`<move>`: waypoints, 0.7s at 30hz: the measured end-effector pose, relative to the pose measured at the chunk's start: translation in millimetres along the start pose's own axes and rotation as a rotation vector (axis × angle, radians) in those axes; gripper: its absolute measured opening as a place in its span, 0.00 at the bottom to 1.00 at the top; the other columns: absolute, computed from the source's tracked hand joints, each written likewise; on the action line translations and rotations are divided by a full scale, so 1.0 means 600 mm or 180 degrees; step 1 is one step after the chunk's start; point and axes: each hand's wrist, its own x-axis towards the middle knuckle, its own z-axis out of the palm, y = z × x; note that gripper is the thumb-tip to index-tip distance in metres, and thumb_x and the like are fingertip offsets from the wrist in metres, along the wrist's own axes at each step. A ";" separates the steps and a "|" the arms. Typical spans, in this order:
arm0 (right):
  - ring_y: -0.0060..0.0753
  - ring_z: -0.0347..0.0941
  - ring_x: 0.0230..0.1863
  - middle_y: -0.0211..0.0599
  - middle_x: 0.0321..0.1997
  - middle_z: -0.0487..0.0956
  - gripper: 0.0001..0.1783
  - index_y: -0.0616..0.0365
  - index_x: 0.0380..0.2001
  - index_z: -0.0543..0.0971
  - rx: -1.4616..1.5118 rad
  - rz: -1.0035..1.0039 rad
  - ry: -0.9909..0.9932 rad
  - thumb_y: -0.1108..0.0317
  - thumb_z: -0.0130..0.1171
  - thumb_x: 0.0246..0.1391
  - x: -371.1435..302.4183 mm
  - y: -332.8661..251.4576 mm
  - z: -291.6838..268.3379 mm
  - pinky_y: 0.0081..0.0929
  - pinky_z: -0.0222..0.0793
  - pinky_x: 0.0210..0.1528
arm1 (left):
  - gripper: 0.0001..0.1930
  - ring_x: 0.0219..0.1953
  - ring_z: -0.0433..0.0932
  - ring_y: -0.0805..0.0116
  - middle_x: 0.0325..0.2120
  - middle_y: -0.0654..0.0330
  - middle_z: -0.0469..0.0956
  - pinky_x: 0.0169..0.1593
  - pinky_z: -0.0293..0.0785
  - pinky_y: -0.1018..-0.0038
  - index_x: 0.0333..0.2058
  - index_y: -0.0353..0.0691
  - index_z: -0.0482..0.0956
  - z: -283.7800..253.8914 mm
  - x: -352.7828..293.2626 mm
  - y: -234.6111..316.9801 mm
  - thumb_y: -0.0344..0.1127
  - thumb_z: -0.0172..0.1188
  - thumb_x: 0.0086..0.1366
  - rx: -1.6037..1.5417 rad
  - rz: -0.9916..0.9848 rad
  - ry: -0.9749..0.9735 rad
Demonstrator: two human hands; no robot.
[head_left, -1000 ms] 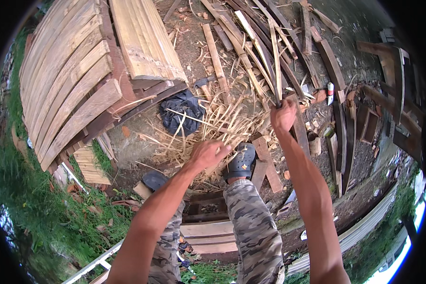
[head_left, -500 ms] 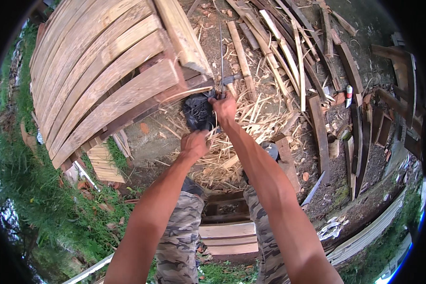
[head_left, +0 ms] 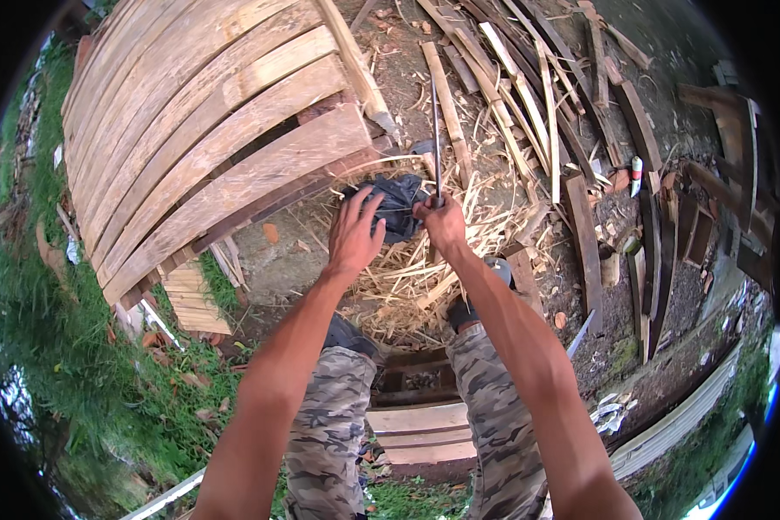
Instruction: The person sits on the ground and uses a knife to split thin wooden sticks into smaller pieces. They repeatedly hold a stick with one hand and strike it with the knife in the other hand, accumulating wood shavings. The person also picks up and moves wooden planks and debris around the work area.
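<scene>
A crumpled black plastic bag (head_left: 397,206) lies on wood shavings beside the slatted wooden platform. Over its left side my left hand (head_left: 355,230) is open, fingers spread and touching it or just above; which, I cannot tell. My right hand (head_left: 445,224) is closed around the near end of a long, thin, dark blade (head_left: 436,130), seen nearly edge-on and pointing away from me. Its handle is mostly hidden in my fist, so its exact kind is unclear. The right fist is at the bag's right edge.
The slatted platform (head_left: 225,165) fills the upper left. Wood shavings (head_left: 416,282) are heaped between my feet. Loose planks and strips (head_left: 520,95) cover the upper right. A handsaw blade (head_left: 581,334) leans at a dark board (head_left: 585,243), and a white-and-red bottle (head_left: 637,175) lies farther right.
My left hand has opened and spread over the bag. My right hand has moved right and slightly nearer with the blade. The bag has shifted right.
</scene>
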 end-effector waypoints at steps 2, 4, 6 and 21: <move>0.23 0.76 0.27 0.33 0.27 0.77 0.10 0.63 0.33 0.71 -0.0001 -0.0114 0.0049 0.74 0.64 0.52 -0.033 0.016 -0.017 0.23 0.74 0.28 | 0.25 0.61 0.66 0.56 0.59 0.56 0.68 0.63 0.61 0.58 0.58 0.43 0.72 0.002 0.033 0.004 0.34 0.57 0.61 0.0597 0.0809 -0.0149; 0.23 0.76 0.27 0.32 0.26 0.78 0.10 0.63 0.33 0.72 -0.0630 0.0159 0.0199 0.73 0.63 0.52 -0.055 0.032 -0.039 0.23 0.74 0.27 | 0.26 0.61 0.66 0.58 0.56 0.57 0.71 0.64 0.58 0.56 0.60 0.46 0.71 0.005 0.053 0.009 0.31 0.55 0.60 0.0738 0.0589 -0.0564; 0.33 0.79 0.27 0.41 0.30 0.82 0.11 0.61 0.34 0.75 -0.0856 0.0221 0.0282 0.68 0.64 0.49 -0.071 0.052 -0.074 0.33 0.77 0.34 | 0.26 0.59 0.68 0.59 0.54 0.58 0.72 0.63 0.60 0.58 0.59 0.46 0.72 0.001 0.068 0.007 0.30 0.55 0.60 0.1121 0.0236 -0.1216; 0.26 0.77 0.20 0.38 0.23 0.82 0.17 0.60 0.39 0.79 -0.0758 0.0497 0.0875 0.61 0.62 0.48 -0.228 0.208 -0.108 0.28 0.73 0.25 | 0.16 0.52 0.73 0.56 0.47 0.55 0.76 0.56 0.67 0.61 0.51 0.42 0.71 -0.019 0.117 -0.011 0.33 0.55 0.64 0.1270 0.0846 -0.1369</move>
